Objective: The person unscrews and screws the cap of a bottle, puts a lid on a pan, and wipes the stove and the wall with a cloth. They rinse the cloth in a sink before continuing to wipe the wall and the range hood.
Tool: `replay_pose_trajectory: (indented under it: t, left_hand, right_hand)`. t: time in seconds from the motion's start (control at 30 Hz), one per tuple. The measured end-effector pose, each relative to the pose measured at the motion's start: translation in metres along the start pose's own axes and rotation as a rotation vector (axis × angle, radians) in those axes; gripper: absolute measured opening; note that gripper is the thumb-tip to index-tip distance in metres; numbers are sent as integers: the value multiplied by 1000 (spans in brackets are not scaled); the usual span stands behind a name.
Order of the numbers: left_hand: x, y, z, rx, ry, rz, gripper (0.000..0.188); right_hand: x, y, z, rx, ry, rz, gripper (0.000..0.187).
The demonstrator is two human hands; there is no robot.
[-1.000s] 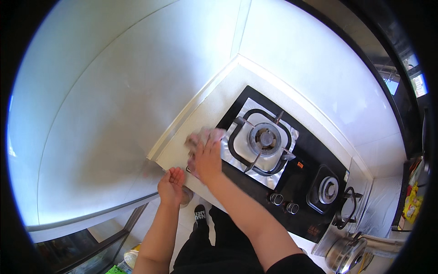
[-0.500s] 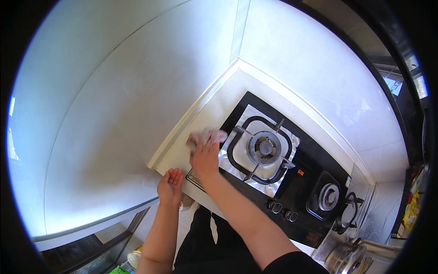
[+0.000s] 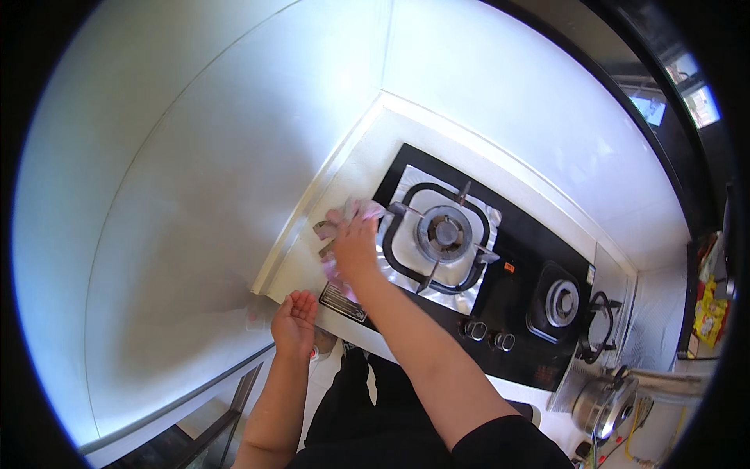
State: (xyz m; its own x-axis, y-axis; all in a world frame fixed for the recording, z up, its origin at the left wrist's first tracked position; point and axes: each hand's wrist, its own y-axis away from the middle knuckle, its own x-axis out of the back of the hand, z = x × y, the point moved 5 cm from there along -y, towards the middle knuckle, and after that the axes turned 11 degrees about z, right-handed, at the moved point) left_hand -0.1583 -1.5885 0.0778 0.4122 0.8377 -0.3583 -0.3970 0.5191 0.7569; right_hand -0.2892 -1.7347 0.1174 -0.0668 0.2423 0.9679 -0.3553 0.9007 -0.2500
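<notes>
My right hand point(image 3: 357, 246) presses a pink and grey patterned cloth point(image 3: 366, 209) down on the pale countertop point(image 3: 361, 162). The cloth lies bunched beneath and around the fingers, against the left edge of the black gas hob point(image 3: 522, 256). Part of the cloth hangs toward the counter's front, beside a dark printed label point(image 3: 342, 303). My left hand point(image 3: 295, 322) is held palm up near the counter's front left corner, its fingers loosely curled and nothing in it.
A large burner with a black pan support point(image 3: 408, 273) sits over foil on the hob. To its right is a smaller burner point(image 3: 562, 303), its pan support point(image 3: 600, 328) set aside. Two knobs point(image 3: 473, 330) face me. A steel pot point(image 3: 591, 408) stands at lower right. Pale walls point(image 3: 195, 195) border the corner.
My right hand has shifted slightly toward the hob with the cloth, which now spreads further toward the counter's front. My left hand keeps its pose. The whole view has tilted a little.
</notes>
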Motion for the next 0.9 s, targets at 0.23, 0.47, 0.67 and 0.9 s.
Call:
replay_pose_trajectory:
  t: [0.23, 0.47, 0.67, 0.9]
  left_hand:
    - [-3, 0, 1, -35, 17, -74, 25]
    - [-29, 8, -34, 77, -59, -167, 26]
    - [-29, 27, -62, 147, -140, -213, 26]
    - [-38, 40, -68, 114, -239, -229, 27]
  right_hand:
    - [8, 134, -48, -59, -371, 218, 37]
    - [58, 261, 72, -289, -91, -87, 52]
    - [43, 276, 62, -533, -163, -17, 68]
    - [32, 204, -8, -117, -346, 82, 41]
